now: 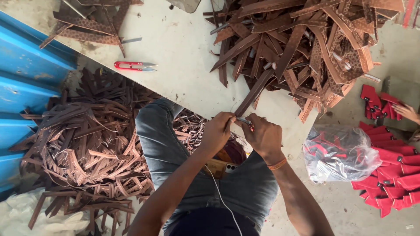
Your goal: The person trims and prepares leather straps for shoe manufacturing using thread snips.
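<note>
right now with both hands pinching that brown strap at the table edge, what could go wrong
1. The left hand and right hand meet tightly on the brown strap around a small metal piece; fingers could get nicked.
2. The strap's far end lies in the strap pile; a tug may drag others off the table.
3. The white cable running up the lap might snag a forearm.

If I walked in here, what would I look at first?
Probably the big heap of brown patterned straps spilling over the pale table at the top, and a second tangled pile of straps on the floor at the left. In the middle, the left hand and right hand pinch the end of one brown strap. The bright red pieces at the right and the red snips on the table also pop out.
</note>
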